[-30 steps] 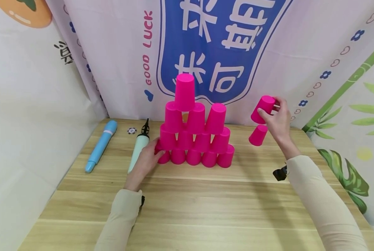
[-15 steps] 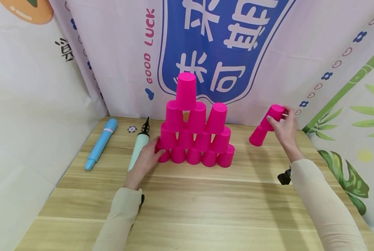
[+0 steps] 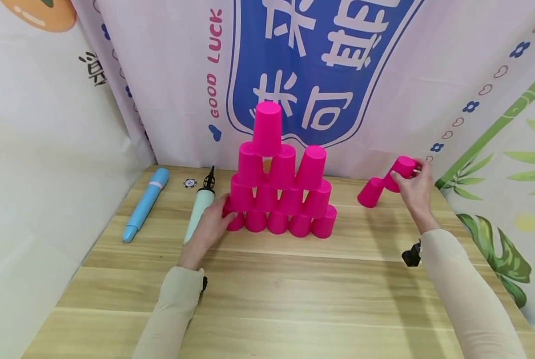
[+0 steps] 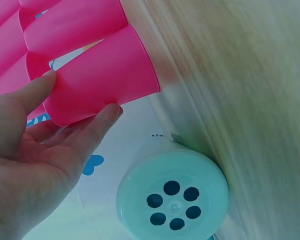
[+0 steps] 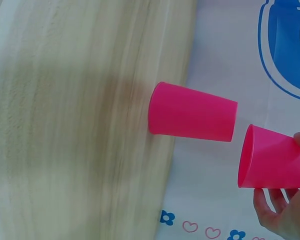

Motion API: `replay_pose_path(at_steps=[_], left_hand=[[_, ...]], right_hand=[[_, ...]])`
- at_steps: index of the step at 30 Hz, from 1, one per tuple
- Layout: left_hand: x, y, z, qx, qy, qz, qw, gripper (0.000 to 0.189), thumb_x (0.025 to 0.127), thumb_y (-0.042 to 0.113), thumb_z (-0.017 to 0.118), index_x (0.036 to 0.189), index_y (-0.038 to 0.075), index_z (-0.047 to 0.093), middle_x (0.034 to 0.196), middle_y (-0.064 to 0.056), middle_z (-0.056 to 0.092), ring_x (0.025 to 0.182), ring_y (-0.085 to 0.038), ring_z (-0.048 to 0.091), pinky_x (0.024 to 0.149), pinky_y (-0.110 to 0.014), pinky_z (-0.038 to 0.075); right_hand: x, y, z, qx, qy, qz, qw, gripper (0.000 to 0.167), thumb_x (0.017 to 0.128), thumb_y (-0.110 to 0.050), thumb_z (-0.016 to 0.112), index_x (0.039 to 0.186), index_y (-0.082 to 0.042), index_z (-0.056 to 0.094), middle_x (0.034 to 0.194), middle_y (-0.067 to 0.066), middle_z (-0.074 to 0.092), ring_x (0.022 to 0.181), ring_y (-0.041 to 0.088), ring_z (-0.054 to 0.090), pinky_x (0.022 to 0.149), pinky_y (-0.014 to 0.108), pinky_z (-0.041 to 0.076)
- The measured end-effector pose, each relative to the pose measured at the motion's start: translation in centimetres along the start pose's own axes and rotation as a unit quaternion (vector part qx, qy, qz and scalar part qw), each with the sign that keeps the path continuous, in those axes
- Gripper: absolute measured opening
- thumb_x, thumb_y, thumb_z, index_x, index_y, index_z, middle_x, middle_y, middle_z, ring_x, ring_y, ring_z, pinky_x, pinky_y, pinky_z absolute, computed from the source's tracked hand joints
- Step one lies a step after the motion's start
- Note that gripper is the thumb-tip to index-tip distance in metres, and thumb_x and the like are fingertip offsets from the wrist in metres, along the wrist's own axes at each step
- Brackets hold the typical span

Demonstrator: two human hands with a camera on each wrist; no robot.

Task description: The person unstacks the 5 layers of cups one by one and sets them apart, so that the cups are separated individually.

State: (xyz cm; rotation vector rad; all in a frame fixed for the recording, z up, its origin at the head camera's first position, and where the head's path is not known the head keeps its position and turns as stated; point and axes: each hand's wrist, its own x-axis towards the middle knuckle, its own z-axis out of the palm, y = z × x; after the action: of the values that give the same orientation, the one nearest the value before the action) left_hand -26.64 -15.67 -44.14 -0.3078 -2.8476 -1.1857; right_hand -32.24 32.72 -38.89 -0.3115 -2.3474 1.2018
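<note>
Upside-down pink plastic cups form a stacked pyramid (image 3: 278,194) at the back of the table, with one top cup (image 3: 267,129) over a row of three. At its lower left, my left hand (image 3: 206,224) holds the corner cup (image 4: 102,77) between thumb and fingers, as the left wrist view shows. Off to the right, my right hand (image 3: 417,192) grips another pink cup (image 3: 397,174), mouth down and raised above the table. Beside and below it, a single pink cup (image 3: 370,193) stands upside down; the right wrist view shows the two apart.
A mint-green hand pump (image 3: 200,212) with a black nozzle lies just left of my left hand. Farther left are a blue pump-like tube (image 3: 146,204) and a small poker chip (image 3: 189,183). A printed curtain (image 3: 173,99) hangs behind the wooden table (image 3: 267,299).
My right hand has moved right and down with its cup, from above the single cup to beside it. The left hand and the pyramid have stayed in place.
</note>
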Motion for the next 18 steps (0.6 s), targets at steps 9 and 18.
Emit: replay_pose_path(at_steps=[9,18], left_hand=[[0.1,-0.1,0.1,0.001,0.005,0.006,1.0000,0.056,0.096,0.010,0.056,0.144,-0.005,0.033,0.130,-0.023,0.054,0.117,-0.034,0.055,0.097,-0.046,0.047],[0.0,0.1,0.1,-0.003,0.000,0.005,1.0000,0.055,0.096,0.010,0.057,0.145,-0.004,0.034,0.131,-0.022,0.054,0.118,-0.034,0.054,0.098,-0.046,0.047]], right_hand=[[0.1,1.1,-0.2,-0.003,0.012,0.026,0.9996,0.068,0.090,-0.028,0.064,0.145,-0.008,0.028,0.141,0.013,0.043,0.120,0.025,0.045,0.100,0.039,0.047],[0.2,2.1,-0.4,-0.006,0.021,0.040,0.9990,0.068,0.091,-0.027,0.063,0.145,-0.008,0.027,0.142,0.014,0.041,0.123,0.028,0.045,0.102,0.041,0.045]])
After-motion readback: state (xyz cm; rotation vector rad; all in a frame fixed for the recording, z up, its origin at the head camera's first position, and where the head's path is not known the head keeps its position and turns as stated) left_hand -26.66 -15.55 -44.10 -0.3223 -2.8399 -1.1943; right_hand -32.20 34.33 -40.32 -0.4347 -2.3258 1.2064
